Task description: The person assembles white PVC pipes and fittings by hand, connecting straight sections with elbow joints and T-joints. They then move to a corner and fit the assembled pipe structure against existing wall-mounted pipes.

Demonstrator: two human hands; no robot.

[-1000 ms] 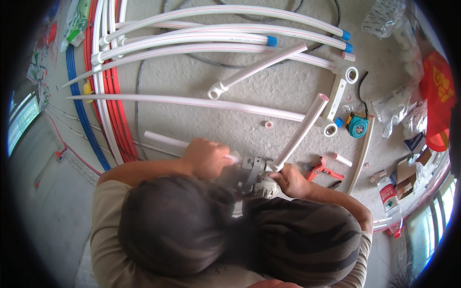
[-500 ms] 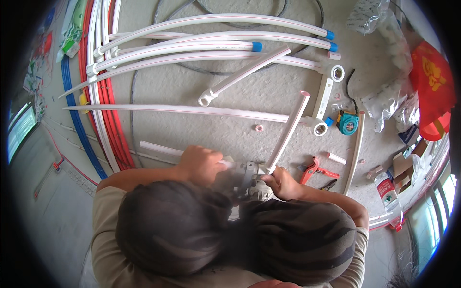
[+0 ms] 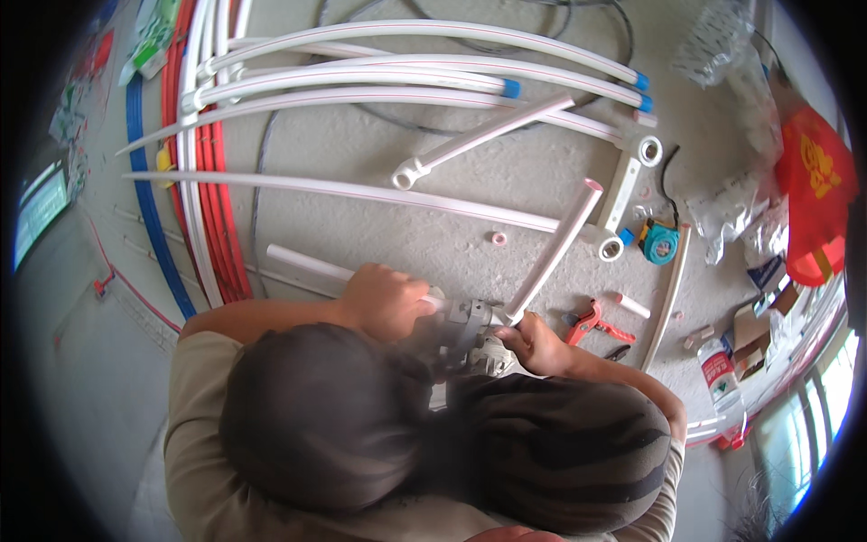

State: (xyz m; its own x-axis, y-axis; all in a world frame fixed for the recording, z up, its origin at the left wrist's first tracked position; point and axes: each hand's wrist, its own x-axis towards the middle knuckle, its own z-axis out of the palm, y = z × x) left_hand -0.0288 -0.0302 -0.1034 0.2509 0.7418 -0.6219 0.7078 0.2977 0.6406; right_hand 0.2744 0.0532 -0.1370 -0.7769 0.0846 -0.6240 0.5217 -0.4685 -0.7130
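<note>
At tool [image 3: 464, 322], left hand [image 3: 386, 300] clamped on pipe [image 3: 307, 266], right hand [image 3: 536, 346] on fitting [image 3: 501, 315] of second pipe [image 3: 554, 251]; uneven push could set pipe crooked.

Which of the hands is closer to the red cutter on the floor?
Right. The right hand is just left of and slightly below the red cutter; the left hand is farther left, around a white pipe.

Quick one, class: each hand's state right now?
Left hand: closed, holding a white pipe.
Right hand: closed at the lower end of the angled pipe; exactly what it holds is hidden.
</note>
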